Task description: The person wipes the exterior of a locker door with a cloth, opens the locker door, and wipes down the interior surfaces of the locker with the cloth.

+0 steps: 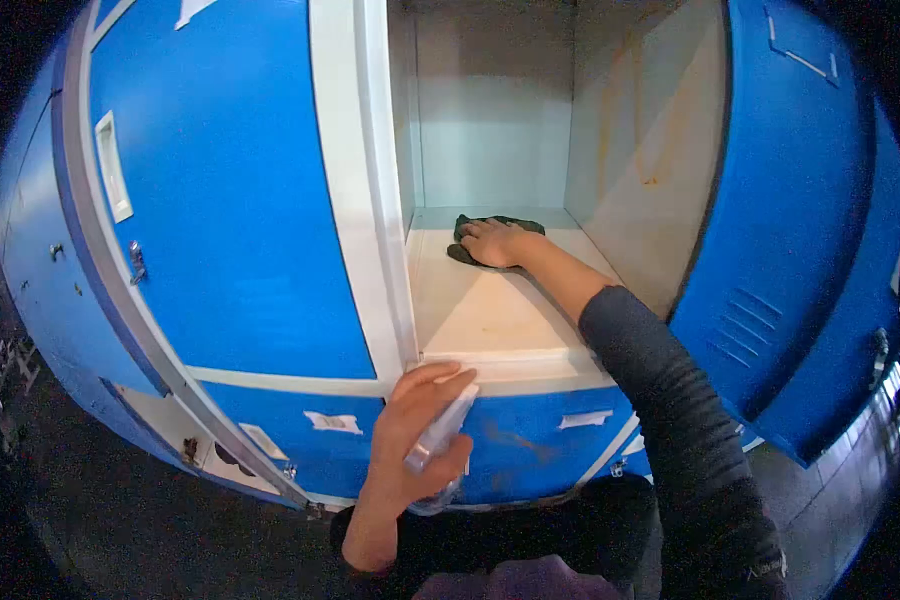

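Note:
My right hand [497,243] reaches deep into an opened locker compartment, its palm down and fingers spread over a dark cloth [523,223]. The cloth lies bunched on the pale compartment floor [490,315], near the back wall, partly covered by the hand. Outside, by the compartment's front lip, my left hand [400,440] is closed around a clear spray bottle [438,437] with a white top. Fingers hide much of the bottle, and its lower end shows below them.
The blue locker door [790,200] stands swung out at the right. A shut blue door [210,200] with a handle and a lock is at the left. Lower doors [530,450] carry torn paper labels. Brownish streaks mark the compartment's right wall [650,120].

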`<state>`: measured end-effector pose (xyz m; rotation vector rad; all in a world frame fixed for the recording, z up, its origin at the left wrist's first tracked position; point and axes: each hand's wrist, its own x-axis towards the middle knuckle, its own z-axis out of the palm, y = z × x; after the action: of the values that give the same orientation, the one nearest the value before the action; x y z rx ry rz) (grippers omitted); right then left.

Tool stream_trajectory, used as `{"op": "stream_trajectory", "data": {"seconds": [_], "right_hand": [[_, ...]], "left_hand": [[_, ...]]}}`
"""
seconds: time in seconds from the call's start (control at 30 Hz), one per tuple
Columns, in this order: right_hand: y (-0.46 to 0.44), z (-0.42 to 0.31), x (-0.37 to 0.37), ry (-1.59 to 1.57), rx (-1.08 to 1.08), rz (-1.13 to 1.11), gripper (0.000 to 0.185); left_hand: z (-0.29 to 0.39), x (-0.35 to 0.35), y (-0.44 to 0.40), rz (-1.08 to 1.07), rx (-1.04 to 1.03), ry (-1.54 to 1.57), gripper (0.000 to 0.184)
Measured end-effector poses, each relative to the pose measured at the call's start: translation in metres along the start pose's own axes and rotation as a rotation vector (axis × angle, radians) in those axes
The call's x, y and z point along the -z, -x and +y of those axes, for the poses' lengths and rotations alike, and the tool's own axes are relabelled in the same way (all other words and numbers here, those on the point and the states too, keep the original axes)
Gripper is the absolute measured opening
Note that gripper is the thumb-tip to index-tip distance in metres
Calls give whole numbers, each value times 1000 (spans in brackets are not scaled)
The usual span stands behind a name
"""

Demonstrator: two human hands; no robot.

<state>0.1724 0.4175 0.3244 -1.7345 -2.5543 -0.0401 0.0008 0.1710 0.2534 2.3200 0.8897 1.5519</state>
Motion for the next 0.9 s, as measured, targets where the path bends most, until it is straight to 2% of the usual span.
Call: {"op": "stream_trajectory", "data": {"seconds": [0.1, 0.2, 0.4, 0.5, 0.63, 0.73, 0.9], "right_hand": [[31, -11, 1, -29, 47, 26, 57], [78, -24, 11, -69, 219, -3, 52], [168, -33, 14, -161, 483, 145, 49], [193, -34, 12, -163, 509, 143, 48], [186, -35, 18, -188, 470, 47, 48], [171, -45, 25, -154, 318, -7, 50], [88, -43, 9, -33, 146, 23, 61]], "left_hand": [[-4, -5, 3, 36, -16, 28, 56], [0, -7, 4, 72, -23, 44, 51], [3, -7, 4, 92, 25, 57, 48], [0, -9, 6, 95, 44, 75, 48], [1, -9, 5, 79, 64, 113, 49], [4, -7, 3, 39, 64, 115, 51], [6, -4, 0, -28, 62, 56, 54]]}}
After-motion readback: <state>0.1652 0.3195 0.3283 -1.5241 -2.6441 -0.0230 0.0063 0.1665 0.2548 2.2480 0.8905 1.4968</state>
